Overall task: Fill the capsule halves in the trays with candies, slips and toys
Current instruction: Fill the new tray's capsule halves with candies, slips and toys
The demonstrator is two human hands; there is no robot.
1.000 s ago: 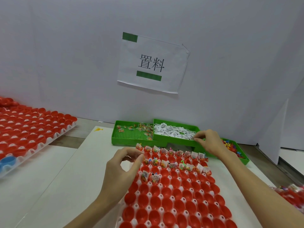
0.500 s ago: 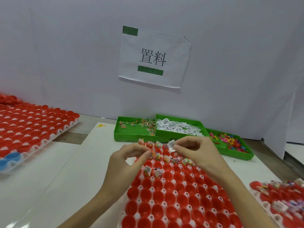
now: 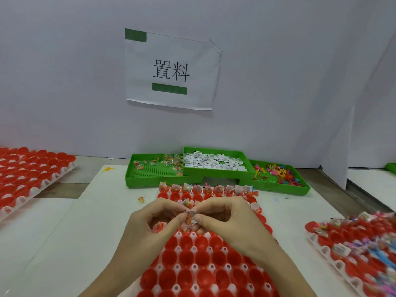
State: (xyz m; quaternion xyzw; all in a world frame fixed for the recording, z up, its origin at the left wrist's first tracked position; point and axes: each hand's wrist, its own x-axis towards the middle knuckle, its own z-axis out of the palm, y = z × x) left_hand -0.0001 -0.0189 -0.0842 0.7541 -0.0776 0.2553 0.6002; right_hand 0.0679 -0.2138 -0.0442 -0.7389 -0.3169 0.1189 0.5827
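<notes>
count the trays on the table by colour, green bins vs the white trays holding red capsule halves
green bins: 3, one with candies, one with slips, one with toys
white trays of red capsule halves: 3, one at the left, one under the hands, one at the right
total: 6
A green sliver at the far right edge is too cut off to count.

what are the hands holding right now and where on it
Both hands pinch a small white slip with an orange piece between them: the left hand by its left edge, the right hand by its right edge, above the capsule tray.
</notes>
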